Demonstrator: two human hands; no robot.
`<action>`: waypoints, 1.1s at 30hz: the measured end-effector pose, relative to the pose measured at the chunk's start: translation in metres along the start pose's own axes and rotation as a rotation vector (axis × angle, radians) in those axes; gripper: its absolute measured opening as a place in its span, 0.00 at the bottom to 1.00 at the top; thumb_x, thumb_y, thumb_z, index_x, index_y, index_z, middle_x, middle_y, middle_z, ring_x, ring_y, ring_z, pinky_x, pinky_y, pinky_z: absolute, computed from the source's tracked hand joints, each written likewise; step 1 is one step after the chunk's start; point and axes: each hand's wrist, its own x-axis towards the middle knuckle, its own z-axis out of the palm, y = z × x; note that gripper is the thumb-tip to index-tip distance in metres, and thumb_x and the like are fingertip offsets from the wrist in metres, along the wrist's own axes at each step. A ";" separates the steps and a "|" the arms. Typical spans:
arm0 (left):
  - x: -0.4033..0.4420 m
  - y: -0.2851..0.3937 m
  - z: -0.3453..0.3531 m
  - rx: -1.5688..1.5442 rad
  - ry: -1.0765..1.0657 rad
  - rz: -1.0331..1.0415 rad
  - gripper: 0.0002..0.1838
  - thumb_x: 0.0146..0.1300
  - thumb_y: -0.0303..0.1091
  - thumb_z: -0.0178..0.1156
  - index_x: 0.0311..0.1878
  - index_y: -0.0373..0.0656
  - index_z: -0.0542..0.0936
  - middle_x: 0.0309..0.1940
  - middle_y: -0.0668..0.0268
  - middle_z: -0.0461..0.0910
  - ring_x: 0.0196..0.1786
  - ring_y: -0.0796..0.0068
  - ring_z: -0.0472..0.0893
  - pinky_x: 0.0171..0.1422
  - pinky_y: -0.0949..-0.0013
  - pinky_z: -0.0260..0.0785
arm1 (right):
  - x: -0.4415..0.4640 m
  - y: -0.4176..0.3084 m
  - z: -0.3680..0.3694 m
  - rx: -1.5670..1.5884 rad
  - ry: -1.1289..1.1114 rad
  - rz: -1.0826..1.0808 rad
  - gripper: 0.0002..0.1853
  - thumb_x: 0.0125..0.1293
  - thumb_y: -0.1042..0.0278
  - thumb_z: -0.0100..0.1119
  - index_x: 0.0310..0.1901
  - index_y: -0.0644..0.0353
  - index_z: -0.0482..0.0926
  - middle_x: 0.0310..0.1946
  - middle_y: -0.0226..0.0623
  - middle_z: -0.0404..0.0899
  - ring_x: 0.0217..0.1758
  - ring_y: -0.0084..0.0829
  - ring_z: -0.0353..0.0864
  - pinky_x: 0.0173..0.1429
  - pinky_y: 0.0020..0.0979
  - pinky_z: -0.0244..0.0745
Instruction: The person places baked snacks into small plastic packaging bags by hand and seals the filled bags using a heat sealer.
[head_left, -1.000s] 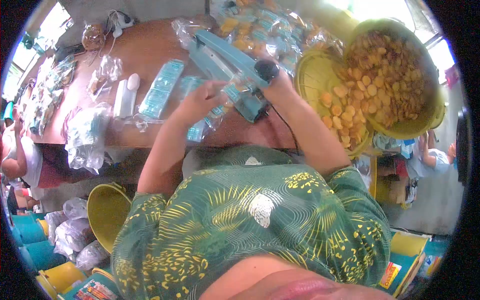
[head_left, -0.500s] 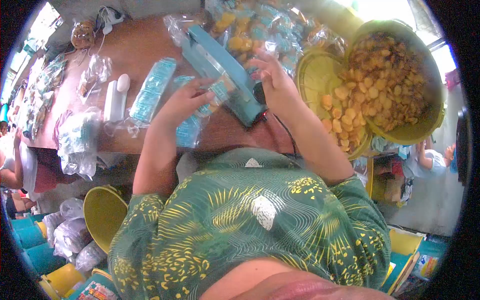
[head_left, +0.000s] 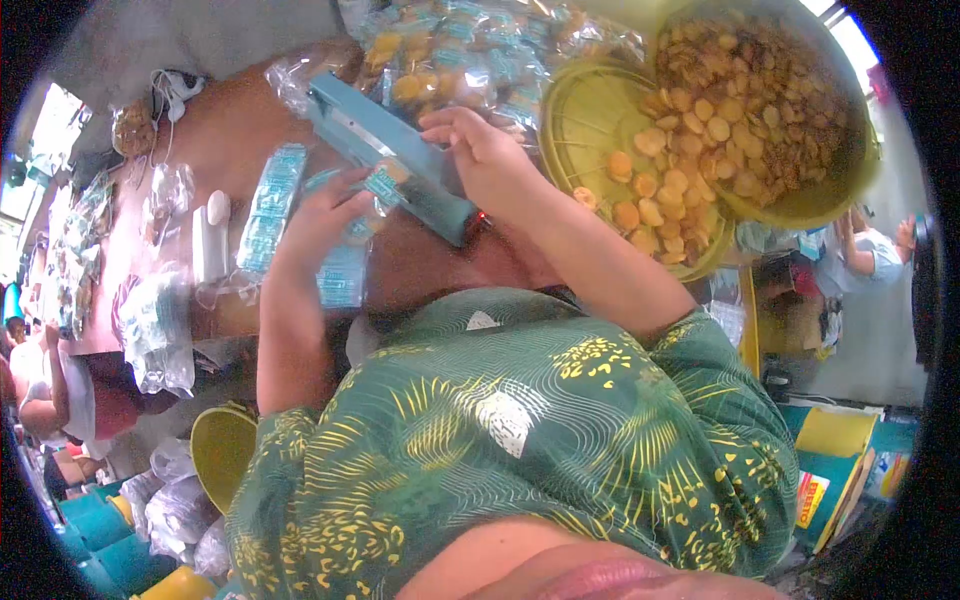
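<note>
My left hand pinches a small clear packet with blue print, held against the near side of a blue bar heat sealer. What the packet holds shows as something yellowish. My right hand is over the far side of the sealer, fingers loosely apart and somewhat bent; whether the palm presses on it I cannot tell. A red light glows at the sealer's near end. Flat blue-printed bags lie left of my left hand, and more printed bags lie under its wrist.
Filled packets of yellow chips are heaped behind the sealer. At right, a tilted yellow-green tub spills round chips onto a matching lid. A white container with a spoon, plastic bags and a cable are at left. Other people are at both sides.
The view has shifted, so the table things sit further left. My right hand has moved from the sealer's near end toward its middle, fingers less spread. The left hand still holds the packet.
</note>
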 end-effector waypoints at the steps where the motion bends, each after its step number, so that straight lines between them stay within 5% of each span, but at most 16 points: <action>1: 0.000 0.002 -0.001 -0.055 -0.008 -0.099 0.26 0.67 0.41 0.60 0.65 0.40 0.73 0.55 0.62 0.78 0.54 0.72 0.77 0.56 0.67 0.72 | 0.002 0.003 0.002 -0.015 -0.007 0.005 0.16 0.66 0.82 0.44 0.53 0.61 0.74 0.45 0.53 0.82 0.52 0.50 0.82 0.56 0.42 0.76; 2: -0.002 0.006 0.004 -0.042 0.011 -0.105 0.26 0.67 0.41 0.60 0.65 0.40 0.73 0.54 0.61 0.78 0.53 0.73 0.78 0.55 0.67 0.72 | 0.001 0.004 0.002 -0.035 -0.018 0.023 0.16 0.66 0.81 0.44 0.53 0.61 0.74 0.45 0.53 0.82 0.51 0.50 0.82 0.55 0.42 0.76; 3: -0.003 0.011 0.008 -0.016 0.041 -0.099 0.26 0.67 0.41 0.60 0.64 0.41 0.74 0.54 0.61 0.79 0.52 0.73 0.78 0.54 0.67 0.73 | 0.003 0.007 0.005 -0.071 -0.021 0.014 0.15 0.71 0.78 0.42 0.55 0.60 0.74 0.46 0.43 0.83 0.50 0.38 0.82 0.55 0.33 0.74; 6: -0.014 0.036 0.014 0.549 -0.100 0.017 0.26 0.66 0.43 0.60 0.64 0.41 0.73 0.52 0.58 0.80 0.52 0.70 0.80 0.55 0.65 0.74 | -0.004 -0.014 -0.004 -0.090 0.009 -0.122 0.14 0.67 0.77 0.47 0.53 0.60 0.75 0.44 0.51 0.83 0.49 0.52 0.82 0.54 0.44 0.76; 8: -0.036 0.091 0.032 0.888 -0.319 -0.076 0.28 0.65 0.42 0.62 0.64 0.39 0.70 0.53 0.62 0.80 0.55 0.68 0.79 0.62 0.62 0.68 | -0.014 -0.037 -0.023 -0.080 0.032 -0.118 0.14 0.68 0.73 0.50 0.54 0.60 0.75 0.44 0.52 0.81 0.49 0.51 0.81 0.53 0.43 0.76; 10: -0.048 0.104 0.024 0.583 -0.762 0.080 0.27 0.65 0.48 0.61 0.61 0.42 0.73 0.56 0.53 0.77 0.58 0.56 0.77 0.63 0.59 0.68 | -0.023 -0.040 -0.037 -0.035 0.101 -0.178 0.14 0.68 0.72 0.52 0.55 0.60 0.75 0.45 0.51 0.80 0.49 0.50 0.81 0.52 0.42 0.76; 13: -0.040 0.152 0.022 0.641 -0.932 0.230 0.27 0.64 0.47 0.63 0.62 0.42 0.73 0.58 0.54 0.76 0.61 0.60 0.76 0.65 0.60 0.67 | -0.036 -0.021 -0.056 0.141 0.110 -0.009 0.16 0.65 0.72 0.58 0.55 0.62 0.75 0.46 0.48 0.77 0.46 0.41 0.82 0.52 0.39 0.77; 14: -0.033 0.162 0.013 0.881 -0.701 0.433 0.31 0.63 0.49 0.64 0.64 0.41 0.71 0.58 0.60 0.77 0.63 0.63 0.75 0.67 0.60 0.64 | -0.042 -0.015 -0.060 0.168 0.119 0.029 0.17 0.65 0.72 0.60 0.55 0.62 0.75 0.47 0.47 0.76 0.47 0.40 0.81 0.53 0.39 0.77; 17: -0.007 0.203 0.021 0.007 0.068 0.437 0.31 0.67 0.51 0.59 0.66 0.42 0.69 0.61 0.59 0.75 0.63 0.64 0.75 0.63 0.63 0.70 | -0.059 -0.004 -0.072 0.114 0.143 0.128 0.19 0.63 0.71 0.63 0.55 0.62 0.75 0.49 0.47 0.75 0.50 0.40 0.80 0.57 0.38 0.76; 20: 0.010 0.215 -0.004 0.001 0.302 0.593 0.26 0.69 0.44 0.58 0.66 0.43 0.69 0.60 0.64 0.74 0.61 0.67 0.75 0.65 0.65 0.65 | -0.078 0.022 -0.087 -0.107 0.126 -0.009 0.19 0.62 0.69 0.64 0.55 0.61 0.75 0.52 0.48 0.75 0.55 0.43 0.77 0.61 0.39 0.73; 22: 0.023 0.174 -0.019 0.055 0.505 0.480 0.24 0.71 0.44 0.55 0.65 0.43 0.69 0.59 0.58 0.75 0.58 0.63 0.77 0.61 0.63 0.69 | -0.089 0.032 -0.104 -0.251 0.109 -0.071 0.20 0.61 0.68 0.65 0.55 0.60 0.75 0.53 0.48 0.75 0.58 0.46 0.75 0.63 0.40 0.71; 23: 0.032 0.134 -0.042 0.593 0.613 0.427 0.24 0.71 0.45 0.54 0.64 0.42 0.70 0.56 0.55 0.77 0.55 0.59 0.78 0.59 0.61 0.70 | -0.094 0.034 -0.110 -0.335 0.103 -0.052 0.20 0.61 0.68 0.66 0.55 0.60 0.75 0.54 0.48 0.74 0.59 0.47 0.74 0.64 0.40 0.70; 26: 0.051 -0.015 -0.092 1.209 0.696 0.442 0.26 0.68 0.50 0.57 0.59 0.38 0.75 0.46 0.47 0.81 0.46 0.51 0.81 0.54 0.55 0.72 | -0.099 0.050 -0.147 -0.634 0.058 -0.049 0.20 0.62 0.64 0.65 0.55 0.59 0.75 0.57 0.46 0.73 0.59 0.47 0.75 0.64 0.41 0.71; 28: 0.013 -0.020 -0.051 0.960 0.632 -0.194 0.25 0.65 0.51 0.59 0.54 0.38 0.79 0.42 0.46 0.83 0.44 0.48 0.82 0.53 0.54 0.72 | -0.090 0.068 -0.170 -0.819 0.015 -0.020 0.20 0.62 0.63 0.64 0.54 0.59 0.76 0.58 0.46 0.73 0.58 0.47 0.76 0.64 0.42 0.71; 30: -0.007 -0.029 -0.035 1.010 0.481 -0.152 0.24 0.63 0.51 0.59 0.50 0.37 0.81 0.44 0.45 0.82 0.48 0.45 0.82 0.54 0.52 0.71 | -0.064 0.088 -0.187 -0.970 -0.040 0.057 0.20 0.61 0.63 0.65 0.54 0.58 0.77 0.56 0.46 0.75 0.59 0.48 0.75 0.64 0.43 0.70; 33: -0.009 -0.033 -0.029 0.952 0.543 -0.274 0.21 0.62 0.47 0.60 0.45 0.36 0.81 0.43 0.46 0.83 0.47 0.48 0.82 0.53 0.54 0.71 | -0.013 0.128 -0.215 -1.284 -0.036 0.092 0.19 0.59 0.64 0.62 0.53 0.57 0.78 0.52 0.45 0.78 0.57 0.48 0.76 0.61 0.43 0.72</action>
